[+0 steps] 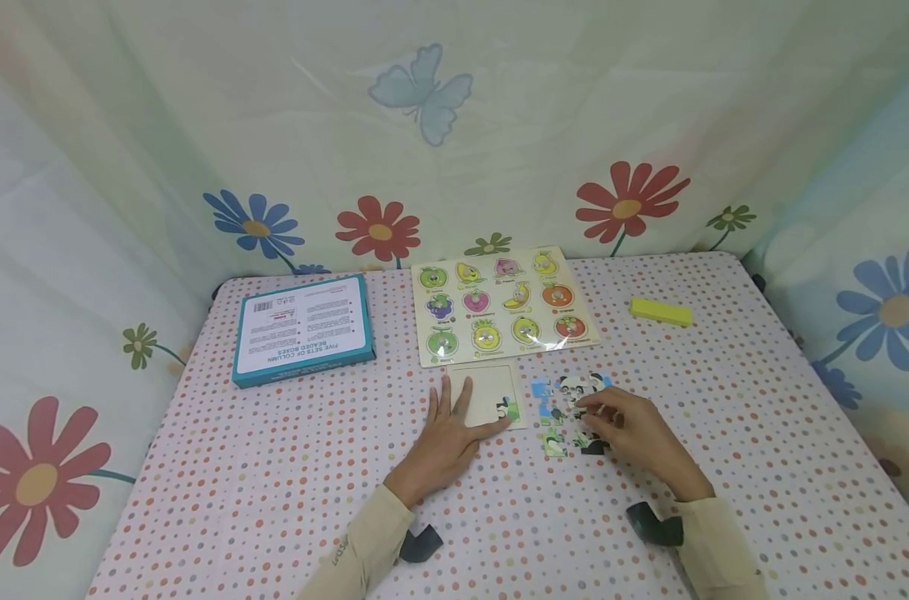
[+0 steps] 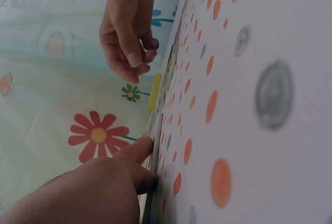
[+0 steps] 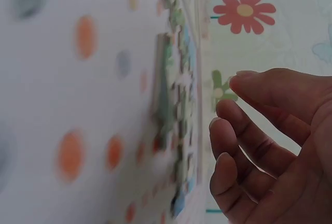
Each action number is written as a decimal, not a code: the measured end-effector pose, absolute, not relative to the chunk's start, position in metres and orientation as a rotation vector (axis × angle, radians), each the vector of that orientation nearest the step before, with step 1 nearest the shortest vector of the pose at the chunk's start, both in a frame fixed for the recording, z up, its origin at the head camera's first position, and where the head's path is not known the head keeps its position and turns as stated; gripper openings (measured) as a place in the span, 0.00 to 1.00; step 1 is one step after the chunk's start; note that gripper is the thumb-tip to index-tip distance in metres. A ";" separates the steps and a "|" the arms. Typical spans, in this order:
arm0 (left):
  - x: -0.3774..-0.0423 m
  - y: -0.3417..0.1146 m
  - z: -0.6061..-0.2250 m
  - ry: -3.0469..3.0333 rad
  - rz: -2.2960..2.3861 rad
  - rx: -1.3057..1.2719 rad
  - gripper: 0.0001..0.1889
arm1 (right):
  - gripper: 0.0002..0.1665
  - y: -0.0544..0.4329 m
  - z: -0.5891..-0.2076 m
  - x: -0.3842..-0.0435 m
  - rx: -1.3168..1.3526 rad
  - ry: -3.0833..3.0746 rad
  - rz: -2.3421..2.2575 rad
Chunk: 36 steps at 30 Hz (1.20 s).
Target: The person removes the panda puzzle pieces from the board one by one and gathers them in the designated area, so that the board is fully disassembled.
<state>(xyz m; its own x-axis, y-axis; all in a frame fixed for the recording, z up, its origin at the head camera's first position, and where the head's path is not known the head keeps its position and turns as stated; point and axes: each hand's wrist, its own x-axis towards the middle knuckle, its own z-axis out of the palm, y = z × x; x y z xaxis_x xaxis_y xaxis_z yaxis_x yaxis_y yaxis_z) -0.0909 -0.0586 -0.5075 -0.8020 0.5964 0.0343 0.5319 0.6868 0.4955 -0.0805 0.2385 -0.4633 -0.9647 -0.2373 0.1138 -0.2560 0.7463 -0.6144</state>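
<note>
My left hand (image 1: 441,442) lies with spread fingers on a small pale wooden puzzle tray (image 1: 491,382), pressing its edge. One panda-patterned piece (image 1: 512,408) sits in the tray's lower right corner. To the right, several loose jigsaw pieces (image 1: 555,444) with panda and green-blue pictures lie close together on the cloth. Over them hovers my right hand (image 1: 637,429), its fingers loosely bent. In the right wrist view a gap shows between thumb and fingers (image 3: 225,136), with nothing held. The left wrist view shows the left thumb (image 2: 137,149) at the tray's edge.
Behind the tray lies a fruit peg-puzzle board (image 1: 461,329) in shiny wrap. A teal and white box (image 1: 304,329) lies at the back left, a yellow block (image 1: 660,312) at the back right. Flowered curtains (image 1: 499,125) surround the dotted tablecloth (image 1: 274,467).
</note>
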 end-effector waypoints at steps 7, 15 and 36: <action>-0.091 -0.058 -0.507 2.773 0.733 0.928 0.28 | 0.13 0.206 -0.457 -0.104 0.574 -2.889 1.124; -0.091 -0.056 -0.508 2.825 0.653 0.909 0.29 | 0.17 0.169 -0.463 -0.118 0.676 -2.970 1.115; -0.094 -0.060 -0.506 2.846 0.637 0.804 0.28 | 0.16 0.155 -0.468 -0.121 0.635 -3.059 0.953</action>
